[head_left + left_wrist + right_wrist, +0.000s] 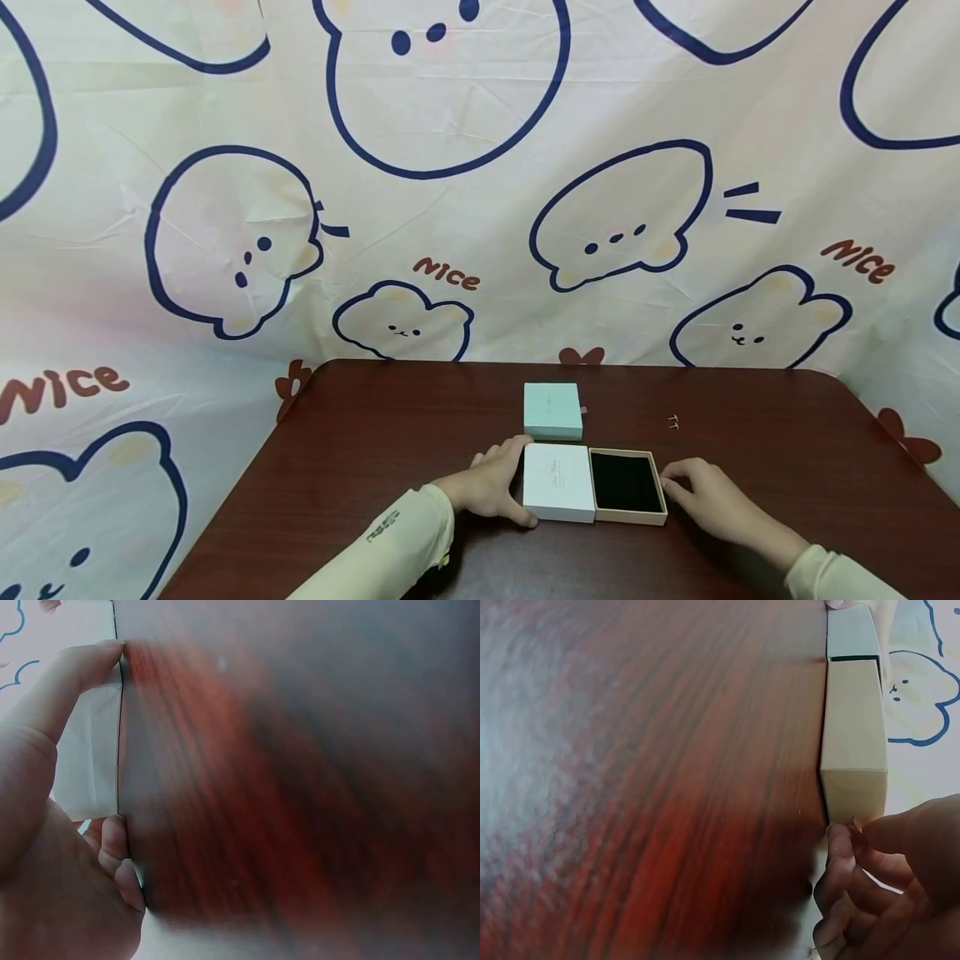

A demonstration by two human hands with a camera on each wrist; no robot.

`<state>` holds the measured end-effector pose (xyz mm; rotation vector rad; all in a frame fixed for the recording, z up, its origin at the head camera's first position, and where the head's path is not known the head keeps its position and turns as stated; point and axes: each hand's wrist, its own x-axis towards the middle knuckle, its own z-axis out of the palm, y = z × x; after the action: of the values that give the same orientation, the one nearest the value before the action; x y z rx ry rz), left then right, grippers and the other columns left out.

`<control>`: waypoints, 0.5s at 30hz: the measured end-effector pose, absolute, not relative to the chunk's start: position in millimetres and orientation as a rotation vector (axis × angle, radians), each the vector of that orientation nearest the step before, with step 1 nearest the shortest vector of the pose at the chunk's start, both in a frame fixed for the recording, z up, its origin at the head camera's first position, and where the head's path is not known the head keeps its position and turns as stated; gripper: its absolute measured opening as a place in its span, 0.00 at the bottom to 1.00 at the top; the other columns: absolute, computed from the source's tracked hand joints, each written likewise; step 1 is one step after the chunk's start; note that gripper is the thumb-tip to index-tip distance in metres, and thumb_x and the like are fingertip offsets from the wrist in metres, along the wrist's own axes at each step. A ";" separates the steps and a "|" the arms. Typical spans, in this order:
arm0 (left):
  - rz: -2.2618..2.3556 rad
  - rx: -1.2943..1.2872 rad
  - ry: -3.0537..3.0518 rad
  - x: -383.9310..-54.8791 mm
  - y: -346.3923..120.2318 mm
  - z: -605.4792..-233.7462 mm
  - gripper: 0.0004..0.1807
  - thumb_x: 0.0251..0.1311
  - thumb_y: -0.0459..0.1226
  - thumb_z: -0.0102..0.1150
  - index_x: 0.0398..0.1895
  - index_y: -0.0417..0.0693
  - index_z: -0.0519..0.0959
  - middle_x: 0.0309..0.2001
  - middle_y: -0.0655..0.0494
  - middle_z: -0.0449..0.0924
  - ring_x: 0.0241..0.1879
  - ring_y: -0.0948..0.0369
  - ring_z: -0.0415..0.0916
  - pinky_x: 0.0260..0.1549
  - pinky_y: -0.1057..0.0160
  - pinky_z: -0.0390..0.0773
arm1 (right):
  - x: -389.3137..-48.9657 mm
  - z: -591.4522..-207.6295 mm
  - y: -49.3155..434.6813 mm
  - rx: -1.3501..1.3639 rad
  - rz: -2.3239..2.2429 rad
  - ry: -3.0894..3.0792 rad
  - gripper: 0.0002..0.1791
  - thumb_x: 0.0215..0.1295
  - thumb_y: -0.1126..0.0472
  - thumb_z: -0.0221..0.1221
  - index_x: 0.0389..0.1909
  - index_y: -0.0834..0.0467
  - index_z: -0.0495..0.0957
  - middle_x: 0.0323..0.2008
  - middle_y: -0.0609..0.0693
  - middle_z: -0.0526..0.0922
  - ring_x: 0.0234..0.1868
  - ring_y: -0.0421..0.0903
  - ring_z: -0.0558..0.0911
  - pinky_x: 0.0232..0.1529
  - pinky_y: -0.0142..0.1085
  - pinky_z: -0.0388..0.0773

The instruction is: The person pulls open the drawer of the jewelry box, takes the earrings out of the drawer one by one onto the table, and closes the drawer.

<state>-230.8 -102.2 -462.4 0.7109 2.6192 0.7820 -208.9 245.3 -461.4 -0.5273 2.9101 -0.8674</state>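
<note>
A white slide-out jewelry box (558,482) lies on the table, its cover printed with small lettering. My left hand (491,483) grips the cover from its left side, thumb at the near corner and fingers at the far one. Out of the cover's right side stands the tan drawer (630,517), lined with a black pad (626,481). At the drawer's right end my right hand (708,498) has curled fingers, thumb and forefinger pinched together. The right wrist view shows these fingertips right at the end wall of the drawer (853,716); what they pinch is mostly hidden.
Just behind the white box sits a mint-green box (552,411) with a small tab on its right side. Two tiny pale pieces (673,422) lie further right on the dark wooden table (420,408). A cartoon-printed cloth (480,217) hangs behind the table.
</note>
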 end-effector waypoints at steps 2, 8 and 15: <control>0.784 0.710 2.617 -230.7 -102.1 -462.2 0.61 0.41 0.51 0.82 0.76 0.54 0.52 0.67 0.57 0.65 0.51 0.64 0.62 0.46 0.64 0.57 | -209.6 -462.6 247.1 -0.577 -0.893 2.890 0.08 0.69 0.65 0.60 0.34 0.51 0.85 0.34 0.41 0.86 0.37 0.29 0.77 0.37 0.33 0.75; 0.789 0.721 2.620 -229.2 -102.0 -460.3 0.61 0.41 0.50 0.82 0.76 0.53 0.53 0.66 0.56 0.66 0.51 0.63 0.63 0.46 0.64 0.57 | -211.7 -466.4 251.4 -0.689 -1.002 2.809 0.07 0.68 0.66 0.61 0.32 0.53 0.84 0.29 0.40 0.82 0.30 0.27 0.71 0.32 0.29 0.70; 0.780 0.716 2.621 -229.9 -102.3 -460.5 0.61 0.41 0.51 0.82 0.76 0.54 0.52 0.66 0.57 0.66 0.52 0.63 0.63 0.46 0.64 0.57 | -212.5 -465.3 251.2 -0.636 -1.095 2.699 0.07 0.71 0.67 0.58 0.34 0.58 0.84 0.26 0.44 0.80 0.23 0.31 0.72 0.25 0.31 0.72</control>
<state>-229.9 -102.3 -460.5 0.7160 2.6210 0.7797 -212.5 251.2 -465.3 -0.6362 2.6995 -1.0952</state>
